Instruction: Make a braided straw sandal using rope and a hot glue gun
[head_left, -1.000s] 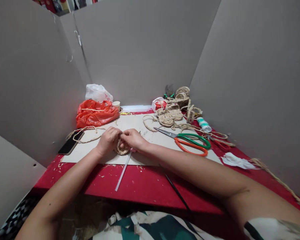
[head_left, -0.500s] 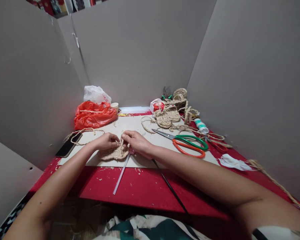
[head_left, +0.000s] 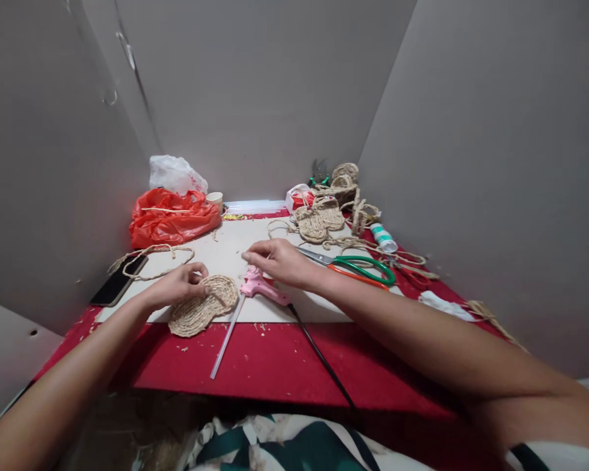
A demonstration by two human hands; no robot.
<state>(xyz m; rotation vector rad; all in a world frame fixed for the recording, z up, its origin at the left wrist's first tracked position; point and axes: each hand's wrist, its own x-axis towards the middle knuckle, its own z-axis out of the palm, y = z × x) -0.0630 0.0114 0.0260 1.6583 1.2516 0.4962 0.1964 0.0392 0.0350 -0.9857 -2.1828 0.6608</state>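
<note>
My left hand (head_left: 181, 284) grips the upper edge of a flat coiled braid piece (head_left: 194, 315), tan and rounded like a small sole. My right hand (head_left: 279, 260) hovers just above a pink glue gun (head_left: 262, 288), with thumb and fingertips pinched together. Whether anything small is between those fingertips I cannot make out. A clear glue stick (head_left: 228, 337) juts out of the gun towards me, and a black cord (head_left: 319, 353) runs from its handle. Scissors (head_left: 360, 267) with green and orange handles lie partly behind my right forearm.
Two finished-looking braided pieces (head_left: 314, 221) and loose braid (head_left: 363, 212) lie at the back right. A red plastic bag (head_left: 171, 219) and a phone (head_left: 115, 288) are on the left. Grey panels (head_left: 255, 98) enclose the red-covered table (head_left: 177, 366); a pale board (head_left: 235, 245) lies on it.
My hands have drawn apart. The right one has left the braid piece, while the left has brought it left and towards me, showing its flat face. The glue gun is now uncovered.
</note>
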